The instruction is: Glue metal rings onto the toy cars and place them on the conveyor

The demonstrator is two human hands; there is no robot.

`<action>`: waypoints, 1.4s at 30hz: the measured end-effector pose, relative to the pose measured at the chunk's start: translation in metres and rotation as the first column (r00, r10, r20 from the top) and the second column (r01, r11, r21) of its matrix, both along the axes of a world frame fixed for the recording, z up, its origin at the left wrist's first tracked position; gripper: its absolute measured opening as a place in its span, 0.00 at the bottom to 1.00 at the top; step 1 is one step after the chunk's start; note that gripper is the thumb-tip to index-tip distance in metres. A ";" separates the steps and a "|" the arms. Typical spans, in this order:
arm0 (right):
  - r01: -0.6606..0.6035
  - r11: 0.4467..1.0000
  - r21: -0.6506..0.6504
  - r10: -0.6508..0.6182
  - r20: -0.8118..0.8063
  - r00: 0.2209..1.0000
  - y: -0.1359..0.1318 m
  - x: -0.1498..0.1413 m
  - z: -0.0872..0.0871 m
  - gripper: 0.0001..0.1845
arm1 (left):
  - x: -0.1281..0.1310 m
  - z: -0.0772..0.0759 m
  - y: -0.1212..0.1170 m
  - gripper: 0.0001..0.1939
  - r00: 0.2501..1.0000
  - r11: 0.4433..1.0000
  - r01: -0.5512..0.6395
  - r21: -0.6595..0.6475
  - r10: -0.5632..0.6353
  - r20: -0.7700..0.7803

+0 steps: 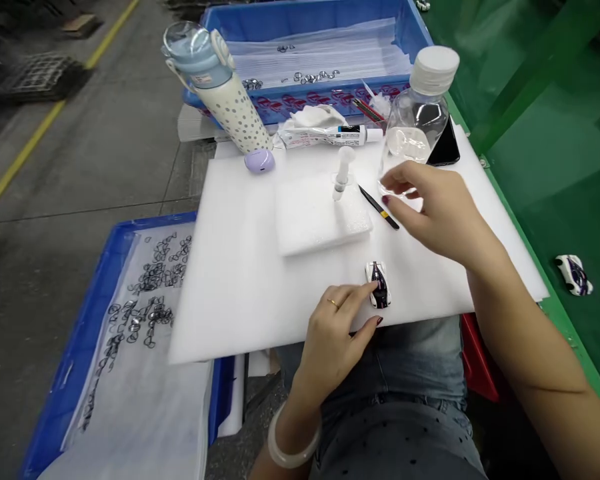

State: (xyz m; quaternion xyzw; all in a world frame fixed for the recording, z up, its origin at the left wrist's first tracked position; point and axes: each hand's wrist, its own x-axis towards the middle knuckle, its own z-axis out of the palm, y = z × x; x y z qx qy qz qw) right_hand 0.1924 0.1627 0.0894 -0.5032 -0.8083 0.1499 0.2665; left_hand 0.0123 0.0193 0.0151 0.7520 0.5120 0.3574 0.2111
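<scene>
A small white toy car (379, 285) with a dark top lies near the front edge of the white foam board (240, 287). The fingertips of my left hand (333, 333) rest against its left side, with the thumb spread apart below it. Over the right part of the board hovers my right hand (433, 207), thumb and fingers apart and nothing visible between them. Black tweezers (379, 207) lie just left of that hand. Beyond it stands a clear plastic bottle (410, 127). A small syringe (342, 175) stands tilted in a raised white foam block (320, 217).
A spotted flask (235, 113), a purple case (259, 161) and a squeezed tube (325, 136) line the board's back. Blue bins (300, 17) with small clear parts stand behind and lower left (100, 267). Another toy car (573, 275) lies on the green surface at right.
</scene>
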 end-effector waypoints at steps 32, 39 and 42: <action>0.169 0.950 -0.262 -0.306 -0.677 0.670 -0.069 0.025 -0.035 0.14 | 0.019 0.003 0.042 0.19 0.981 0.996 -0.060 -0.064 0.070 0.180; 0.164 0.897 -0.411 -0.399 -0.589 0.703 -0.086 0.015 -0.052 0.14 | 0.018 0.005 0.042 0.19 0.988 0.997 -0.050 -0.062 0.059 0.146; 0.086 0.907 -0.412 -0.356 -0.641 0.680 -0.086 0.016 -0.052 0.09 | 0.018 0.005 0.042 0.18 0.987 0.997 -0.058 -0.057 0.066 0.150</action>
